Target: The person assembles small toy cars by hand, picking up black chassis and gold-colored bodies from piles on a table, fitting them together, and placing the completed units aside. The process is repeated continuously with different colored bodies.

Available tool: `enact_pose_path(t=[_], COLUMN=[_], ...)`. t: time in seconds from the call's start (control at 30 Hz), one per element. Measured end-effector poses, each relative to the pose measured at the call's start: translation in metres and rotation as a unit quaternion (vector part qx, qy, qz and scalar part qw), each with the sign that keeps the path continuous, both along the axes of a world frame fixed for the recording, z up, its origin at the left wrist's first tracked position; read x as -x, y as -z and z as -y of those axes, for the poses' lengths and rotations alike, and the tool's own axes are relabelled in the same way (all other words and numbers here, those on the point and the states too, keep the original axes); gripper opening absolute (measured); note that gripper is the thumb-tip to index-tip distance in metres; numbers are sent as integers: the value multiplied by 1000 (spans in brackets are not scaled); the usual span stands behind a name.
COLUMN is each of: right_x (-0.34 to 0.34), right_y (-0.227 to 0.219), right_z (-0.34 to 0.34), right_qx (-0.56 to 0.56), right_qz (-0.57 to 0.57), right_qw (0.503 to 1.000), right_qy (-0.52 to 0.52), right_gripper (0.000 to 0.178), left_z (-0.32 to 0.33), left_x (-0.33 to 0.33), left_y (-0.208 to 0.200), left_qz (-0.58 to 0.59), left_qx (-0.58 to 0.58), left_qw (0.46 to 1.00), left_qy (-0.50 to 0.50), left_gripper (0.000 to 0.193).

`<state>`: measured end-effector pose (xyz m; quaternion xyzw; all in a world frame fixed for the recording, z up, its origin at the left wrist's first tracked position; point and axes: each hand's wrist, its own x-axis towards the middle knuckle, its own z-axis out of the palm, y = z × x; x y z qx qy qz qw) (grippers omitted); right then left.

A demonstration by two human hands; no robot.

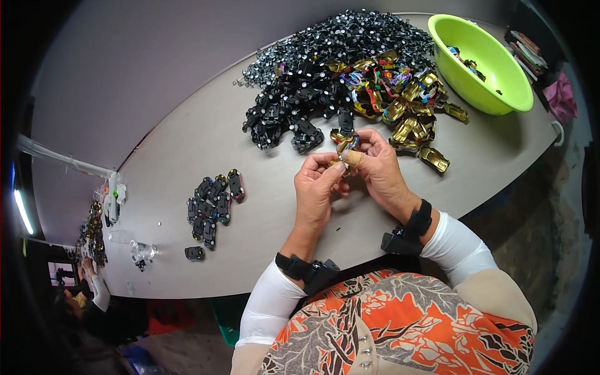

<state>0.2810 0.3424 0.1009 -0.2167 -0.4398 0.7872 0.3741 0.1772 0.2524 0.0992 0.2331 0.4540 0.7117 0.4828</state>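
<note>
Both my hands meet above the table at the near edge of the piles. My left hand (316,187) is closed, thumb and fingers pinching a small toy car shell (345,142) with a gold-coloured inside. From the other side my right hand (382,170) grips the same piece, its thumb wrapped in a tan covering. My fingers hide much of the shell, so its exact pose is unclear. Just beyond them lie black toy car bases (306,134), and to the right are loose gold-lined car shells (434,159).
Small wheel parts (356,40) are heaped at the back. A lime-green basin (515,94) with a few parts stands at the far right. Several toy cars (209,209) lie wheels-up on the left, near a clear cup (144,251). Another person's hand (87,267) shows far left.
</note>
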Motion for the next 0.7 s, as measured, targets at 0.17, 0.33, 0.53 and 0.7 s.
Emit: enact_pose_path(t=[0.17,0.33,0.53,0.7], right_x=[-6,-7,-6,-7], right_y=[-9,-14,9,5], right_z=[-16,-22,-32,-32], right_qx=[-71,-122,-204,-221], right_qz=[70,87,159,229], right_qw=[994,987,964,947], right_qy=[36,56,57,36], right_gripper=[31,14,7,8], left_z=[-12,-45,-50,-50], left_x=[28,65,63,68], left_y=[-12,-36,-20,-21], left_qz=[-462,-788,-836,-870], left_qx=[-12,27,53,103], left_qw=[886,616,545,483], left_qy=[-13,2,-2,3], left_gripper=[20,21,19,22])
